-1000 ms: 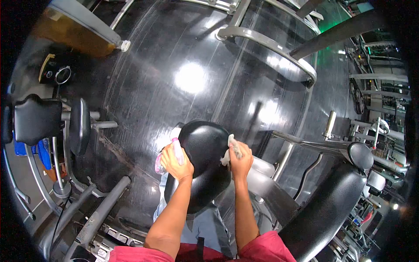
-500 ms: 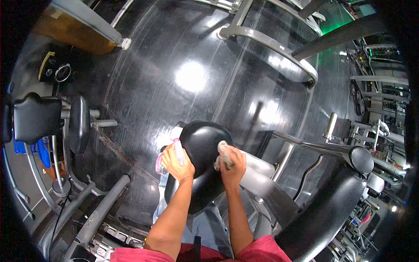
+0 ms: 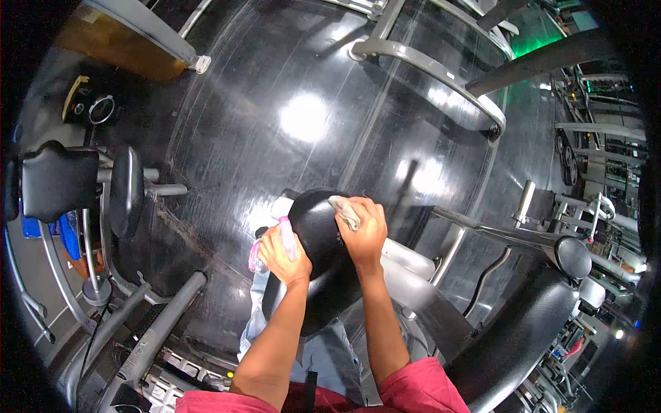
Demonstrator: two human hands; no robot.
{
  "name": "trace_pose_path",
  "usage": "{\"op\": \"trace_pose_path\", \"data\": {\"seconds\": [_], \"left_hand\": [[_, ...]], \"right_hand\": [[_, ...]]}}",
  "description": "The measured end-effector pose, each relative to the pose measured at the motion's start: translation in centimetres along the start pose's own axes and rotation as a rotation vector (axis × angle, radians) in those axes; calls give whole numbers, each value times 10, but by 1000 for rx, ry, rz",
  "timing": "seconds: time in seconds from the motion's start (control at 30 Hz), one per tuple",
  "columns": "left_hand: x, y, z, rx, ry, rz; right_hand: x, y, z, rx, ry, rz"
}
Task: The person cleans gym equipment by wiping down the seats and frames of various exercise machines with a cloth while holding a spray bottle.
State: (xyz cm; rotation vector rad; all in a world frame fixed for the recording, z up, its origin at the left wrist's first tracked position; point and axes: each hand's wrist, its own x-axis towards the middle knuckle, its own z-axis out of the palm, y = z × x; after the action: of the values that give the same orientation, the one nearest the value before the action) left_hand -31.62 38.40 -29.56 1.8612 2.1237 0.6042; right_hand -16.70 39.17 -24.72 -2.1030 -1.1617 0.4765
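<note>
We are pressing a crumpled pale cloth (image 3: 344, 210) onto the top edge of a round, shiny black seat pad (image 3: 320, 255) with our right hand (image 3: 363, 234), fingers closed on it. Our left hand (image 3: 281, 255) is gripping what looks like a pink and white spray bottle (image 3: 284, 237) beside the pad's left edge.

The person wears a red shirt (image 3: 420, 385) with short sleeves. The sleeves end above the elbows, so both forearms are bare down to the hands. The left hand (image 3: 281, 258) and the right hand (image 3: 363, 234) have no gloves, and no watch or ring can be seen on them. Below the red shirt, between the two arms, grey-blue trousers (image 3: 323, 351) show. A dark narrow strap (image 3: 313, 389) hangs at the middle of the shirt.
</note>
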Motion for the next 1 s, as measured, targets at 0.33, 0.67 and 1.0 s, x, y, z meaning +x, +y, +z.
{"op": "trace_pose_path", "data": {"seconds": [0.33, 0.67, 1.0], "left_hand": [[-2, -5, 4, 30, -3, 16], [-2, -5, 3, 5, -10, -4], [-4, -5, 2, 8, -33, 5]], "right_hand": [[-9, 54, -22, 18, 53, 447], [70, 10, 1, -132, -431, 65], [48, 68, -23, -21, -395, 514]]}}
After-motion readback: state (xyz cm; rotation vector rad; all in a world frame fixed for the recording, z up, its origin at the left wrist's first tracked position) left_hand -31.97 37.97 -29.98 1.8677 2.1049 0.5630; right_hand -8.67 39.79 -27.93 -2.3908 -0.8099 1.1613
